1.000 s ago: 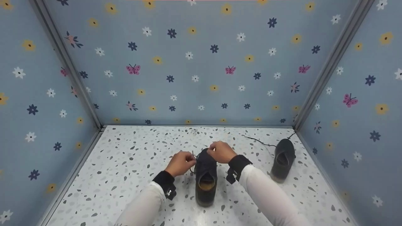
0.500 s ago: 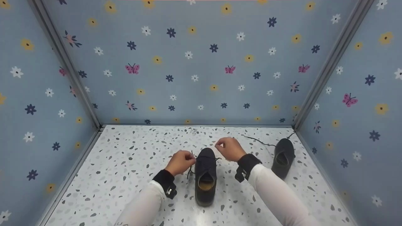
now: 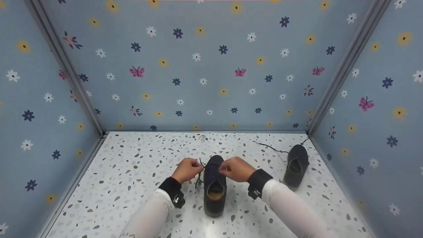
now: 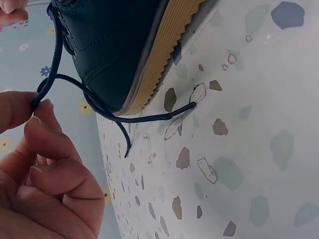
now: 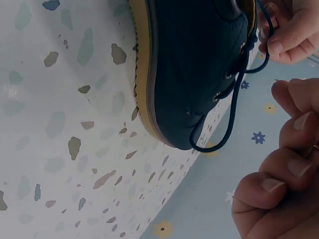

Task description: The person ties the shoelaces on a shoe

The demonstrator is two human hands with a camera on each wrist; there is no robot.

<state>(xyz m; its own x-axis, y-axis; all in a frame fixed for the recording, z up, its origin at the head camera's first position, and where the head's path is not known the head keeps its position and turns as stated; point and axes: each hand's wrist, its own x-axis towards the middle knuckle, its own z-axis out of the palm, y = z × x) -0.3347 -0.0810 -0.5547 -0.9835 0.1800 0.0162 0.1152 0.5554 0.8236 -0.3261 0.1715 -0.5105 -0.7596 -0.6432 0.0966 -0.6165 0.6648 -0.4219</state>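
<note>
Back from a spot clear of the toe at 1 o'clock, the right hand (image 3: 237,169) has dropped inward over the past half second, and its fingertips now overlap the near shoe's edge in the head view; the left hand (image 3: 187,169) has barely shifted. Nearest are two white sleeves (image 3: 289,206) with black straps (image 3: 261,180) at the wrists; just past them the near shoe (image 3: 211,180), dark with a tan sole, stands upright on the speckled bench (image 3: 138,172), toe to 12 o'clock; taking this shoe as the dial, the left hand is at 10 o'clock, thumb and finger pinching a dark lace (image 4: 154,118); the right hand is at 2 o'clock, fingers curled narrow with nothing seen in them; whether they touch the shoe I cannot tell. Loose lace dangles at 9 o'clock, its strands crossing and two tips showing; a pull there could snarl it, because of that crossing; the left pinch is small, so a sharp tug might slip free; a slack loop near the toe could hook the right fingers; neither hand seems to brace the shoe, so a hard sideways pull may twist or tip it. Farther off, between 2 and 3 o'clock, stands the other shoe (image 3: 293,177), its lace trailing toward 10 o'clock, where a wide sweep of the right arm might catch it; flowered wall panels (image 3: 158,76) rise beyond.
</note>
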